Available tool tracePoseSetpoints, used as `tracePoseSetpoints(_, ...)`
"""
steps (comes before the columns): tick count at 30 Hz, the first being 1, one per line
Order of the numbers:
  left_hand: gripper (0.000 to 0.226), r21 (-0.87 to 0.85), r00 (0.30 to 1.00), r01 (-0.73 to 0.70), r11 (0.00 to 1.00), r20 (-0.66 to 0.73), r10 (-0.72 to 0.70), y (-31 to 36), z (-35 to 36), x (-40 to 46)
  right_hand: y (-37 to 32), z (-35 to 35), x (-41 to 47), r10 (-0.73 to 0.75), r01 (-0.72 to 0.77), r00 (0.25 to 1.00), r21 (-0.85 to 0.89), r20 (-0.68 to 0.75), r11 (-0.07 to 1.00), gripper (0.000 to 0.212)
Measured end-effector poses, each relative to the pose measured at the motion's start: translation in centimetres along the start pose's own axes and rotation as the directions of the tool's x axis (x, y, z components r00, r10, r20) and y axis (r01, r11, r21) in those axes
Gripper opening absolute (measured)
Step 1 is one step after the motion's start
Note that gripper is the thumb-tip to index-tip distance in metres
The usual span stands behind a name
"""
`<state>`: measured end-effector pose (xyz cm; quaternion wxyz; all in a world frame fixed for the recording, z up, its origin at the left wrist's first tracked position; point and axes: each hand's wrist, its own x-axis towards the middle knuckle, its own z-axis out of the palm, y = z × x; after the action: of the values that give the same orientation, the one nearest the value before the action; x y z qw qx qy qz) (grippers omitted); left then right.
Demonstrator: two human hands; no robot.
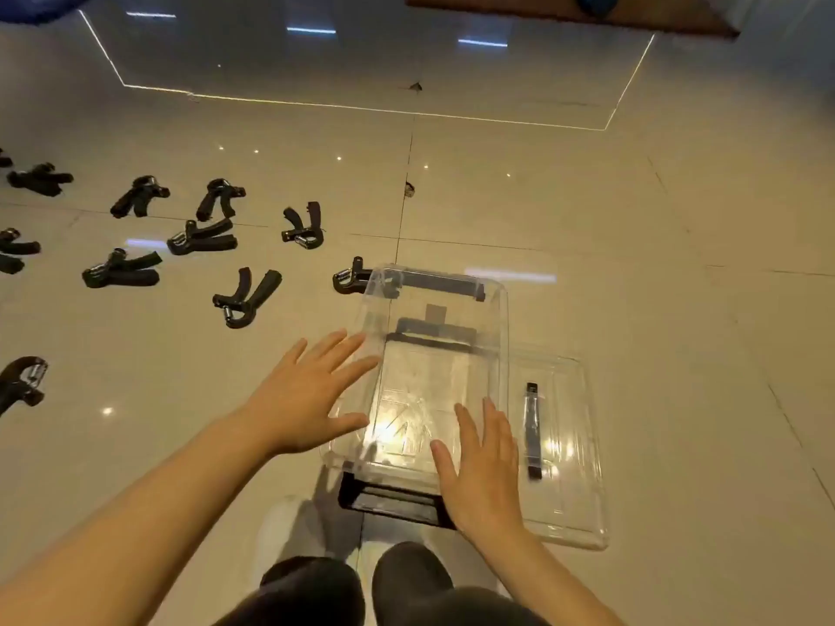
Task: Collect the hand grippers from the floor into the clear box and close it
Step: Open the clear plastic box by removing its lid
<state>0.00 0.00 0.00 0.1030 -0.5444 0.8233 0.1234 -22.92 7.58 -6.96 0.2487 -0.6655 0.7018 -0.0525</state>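
The clear box (499, 309) stands open on the tiled floor in front of me, with black latches at its near and far ends and nothing inside. Its clear lid (574, 490) lies flat on the floor just right of it, a black handle on top. Several black hand grippers lie scattered on the floor to the left, one (246, 298) a little left of the box and another (348, 278) touching its far left corner. My left hand (302, 390) hovers with fingers spread beside the box's left wall. My right hand (483, 467) is spread over its near right rim.
My dark shoes (361, 585) show at the bottom edge, just behind the box. A brown board (565, 11) lies far off at the top. Bare tile stretches to the right of the lid and beyond the box.
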Motion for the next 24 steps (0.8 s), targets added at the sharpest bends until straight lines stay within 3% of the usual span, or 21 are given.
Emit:
tracePoseSetpoints(4, 0.067, 0.022, 0.998, -0.052, 0.998, -0.031, 0.052, -1.2, 5.9, 1.9, 0.9, 2.7, 1.8, -0.1, 0.089, 0.994, -0.207, -0.043, 0.974, 0.058)
tracePoseSetpoints(9, 0.055, -0.095, 0.976, -0.116, 0.989, -0.196, 0.096, -1.8, 10.0, 3.6, 1.6, 3.0, 4.0, -0.228, 0.161, 0.944, -0.271, -0.238, 0.949, 0.054)
tracePoseSetpoints(18, 0.052, -0.296, 0.955, -0.097, 0.95, -0.296, 0.005, -1.5, 11.3, 3.3, 2.2, 3.1, 5.3, -0.295, 0.199, 0.915, -0.33, -0.274, 0.923, 0.059)
tracePoseSetpoints(24, 0.059, -0.305, 0.937, -0.056, 0.951, -0.346, -0.055, -0.1, 11.8, 2.7, 3.7, 2.1, 7.0, -0.481, 0.376, 0.834, -0.359, -0.27, 0.854, 0.05)
